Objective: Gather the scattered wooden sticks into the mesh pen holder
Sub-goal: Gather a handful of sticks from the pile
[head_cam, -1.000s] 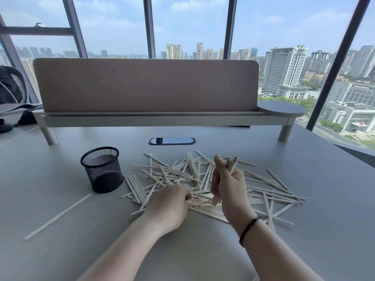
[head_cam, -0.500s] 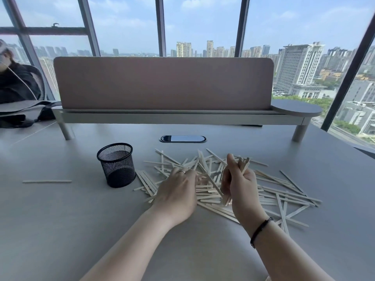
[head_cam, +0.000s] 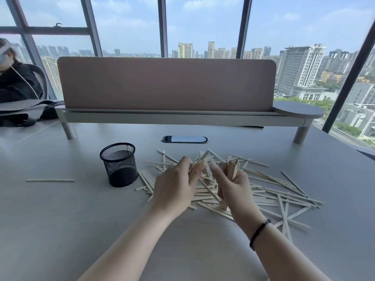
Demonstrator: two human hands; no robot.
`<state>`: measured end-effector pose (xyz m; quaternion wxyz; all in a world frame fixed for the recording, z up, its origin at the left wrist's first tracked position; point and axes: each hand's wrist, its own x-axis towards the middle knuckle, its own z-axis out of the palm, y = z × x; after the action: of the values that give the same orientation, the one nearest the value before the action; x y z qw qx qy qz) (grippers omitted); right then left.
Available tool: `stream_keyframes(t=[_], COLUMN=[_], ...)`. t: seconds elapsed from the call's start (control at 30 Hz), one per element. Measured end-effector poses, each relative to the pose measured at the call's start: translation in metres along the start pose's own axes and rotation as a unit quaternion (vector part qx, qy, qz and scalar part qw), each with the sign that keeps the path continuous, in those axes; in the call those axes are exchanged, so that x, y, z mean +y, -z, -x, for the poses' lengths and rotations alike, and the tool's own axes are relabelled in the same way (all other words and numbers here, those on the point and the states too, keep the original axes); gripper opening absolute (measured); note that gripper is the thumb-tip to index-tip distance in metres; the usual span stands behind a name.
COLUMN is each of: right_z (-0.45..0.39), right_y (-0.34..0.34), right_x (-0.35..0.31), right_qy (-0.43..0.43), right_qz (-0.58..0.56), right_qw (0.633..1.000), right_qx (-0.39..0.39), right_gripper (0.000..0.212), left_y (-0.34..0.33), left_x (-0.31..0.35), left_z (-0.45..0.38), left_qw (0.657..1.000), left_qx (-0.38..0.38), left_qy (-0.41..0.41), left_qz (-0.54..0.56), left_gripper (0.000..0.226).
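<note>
Fingers (head_cam: 218, 173) closed around sticks (head_cam: 232, 169)

On the counter (head_cam: 60, 230) the pen holder (head_cam: 119, 164) stands upright, left of the pile of sticks (head_cam: 269, 189). One single stick (head_cam: 50, 180) lies alone, well apart to the left of the holder. Both hands are above the pile: the left hand (head_cam: 174, 187) near the holder side, the right hand (head_cam: 233, 186) just beside it. Behind all, a shelf with a screen (head_cam: 166, 86) crosses the counter.
</note>
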<state>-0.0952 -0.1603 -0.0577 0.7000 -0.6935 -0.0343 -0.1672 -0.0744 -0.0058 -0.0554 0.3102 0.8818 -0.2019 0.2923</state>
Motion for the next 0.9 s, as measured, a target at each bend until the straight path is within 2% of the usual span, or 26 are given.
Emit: stream_keyframes(t=[0.1,0.2,0.27,0.4,0.5,0.6,0.77,0.9], right_z=[0.005,0.007,0.007,0.005,0.007,0.01,0.018,0.022], right_y=[-0.004,-0.007,-0.008,-0.008,-0.01,-0.016,-0.025,-0.031], right_x=[-0.001,-0.002,-0.001,-0.006,-0.01,-0.007,0.005,0.004], right_qy=[0.015,0.021,0.007,-0.021,-0.023,-0.027,-0.037,-0.048], right_qz=[0.022,0.054,0.057,0.007,-0.019,-0.031,-0.011,0.012], right_qw=[0.999,0.997,0.998,1.0,0.999,0.998,0.994,0.993], right_qx=[-0.043,-0.05,-0.033,-0.019,-0.017,-0.039,-0.103,-0.11], right_gripper=[0.05,0.062,0.058,0.069,0.064,0.058,0.052,0.055], left_y=[0.0,0.004,0.006,0.009,0.009,0.01,0.012,0.011], left_x=[0.001,0.002,0.001,-0.001,-0.007,-0.011,-0.016,-0.025], left_z=[-0.001,-0.005,-0.008,-0.013,-0.013,-0.008,0.003,0.007], left_qw=[0.998,0.988,0.982,0.966,0.949,0.946,0.952,0.937], left_qx=[0.009,0.017,0.023,0.009,0.001,0.008,0.054,0.021], left_qy=[0.039,0.07,0.084,0.111,0.128,0.135,0.128,0.182], left_qz=[0.05,0.137,0.171,0.235,0.287,0.296,0.272,0.297], left_gripper=[0.051,0.055,0.059,0.073,0.076,0.079,0.061,0.062])
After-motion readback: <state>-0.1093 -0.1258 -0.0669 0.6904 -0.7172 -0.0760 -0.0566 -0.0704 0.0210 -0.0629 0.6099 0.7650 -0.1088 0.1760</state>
